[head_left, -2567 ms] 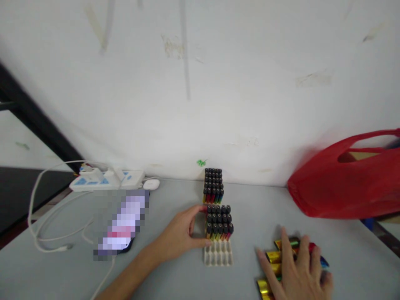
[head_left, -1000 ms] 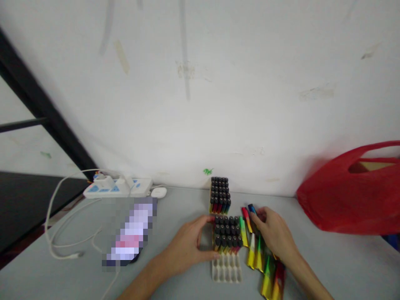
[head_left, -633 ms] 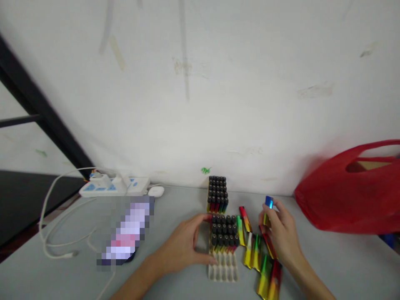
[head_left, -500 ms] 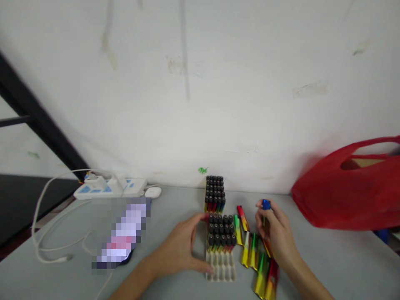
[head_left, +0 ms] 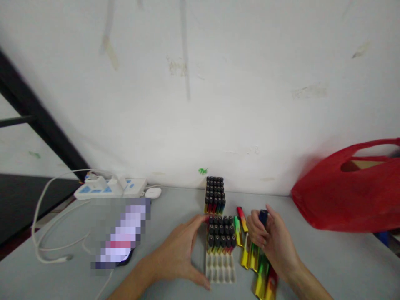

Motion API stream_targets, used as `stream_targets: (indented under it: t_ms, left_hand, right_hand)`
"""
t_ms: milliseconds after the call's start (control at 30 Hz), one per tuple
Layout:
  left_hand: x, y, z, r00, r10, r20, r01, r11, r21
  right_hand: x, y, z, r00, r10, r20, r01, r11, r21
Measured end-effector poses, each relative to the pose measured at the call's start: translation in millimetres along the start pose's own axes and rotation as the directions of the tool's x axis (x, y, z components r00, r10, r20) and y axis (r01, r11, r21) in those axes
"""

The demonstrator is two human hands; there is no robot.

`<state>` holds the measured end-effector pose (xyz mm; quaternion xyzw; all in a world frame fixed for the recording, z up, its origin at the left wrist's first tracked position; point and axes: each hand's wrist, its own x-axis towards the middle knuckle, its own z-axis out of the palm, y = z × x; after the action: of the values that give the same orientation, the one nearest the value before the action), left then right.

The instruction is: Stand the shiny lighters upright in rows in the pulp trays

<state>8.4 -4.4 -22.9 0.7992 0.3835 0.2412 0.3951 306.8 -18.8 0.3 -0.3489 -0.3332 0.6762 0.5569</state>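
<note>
Beside the left edge of a white slotted tray (head_left: 220, 268) is my left hand (head_left: 178, 250), open, thumb and fingers spread wide. Its fingertips reach the tray's far left side and its thumb lies by the near left corner. Black-topped sticks that look like lighters (head_left: 221, 229) stand upright in the tray's far rows; the near rows are bare. My right hand (head_left: 271, 237) is closed around a similar stick with a dark blue end (head_left: 263, 216), the rest hidden in the fingers. Below that hand lie several shiny lighter-like sticks (head_left: 261, 280) in green, yellow and red, partly covered by it.
Behind the tray, a second block of black-topped sticks (head_left: 214, 193) stands near the wall. At left are a blurred phone (head_left: 125, 233), a white power strip (head_left: 111, 189), white cables (head_left: 39, 227) and a small white case (head_left: 153, 192). A red bag (head_left: 346, 196) sits at right.
My right hand has turned, its fingers curling further around the stick, whose blue end has lowered slightly. My left thumb has shifted down off the tray's slots to its near corner.
</note>
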Motion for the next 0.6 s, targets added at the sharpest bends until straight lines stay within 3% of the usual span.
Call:
stream_targets:
  t_ms: [200,367,600]
  left_hand:
    - [2.3,0.6,-1.0,0.999,0.006,0.031,-0.007,1.0,0.022]
    - [2.9,2.1,-0.3,1.0,0.003,0.009,-0.003,1.0,0.003]
    - [1.5,-3.4,3.6,0.999,-0.047,-0.019,0.048,0.999,0.017]
  right_hand:
    - [-2.3,14.8,3.8,0.988,0.133,0.072,-0.133,0.991,-0.002]
    - [-10.2,21.5,19.3,0.981,0.194,0.024,-0.194,0.981,-0.014]
    - [-11.1,20.5,28.2,0.972,0.229,0.044,-0.229,0.973,-0.012]
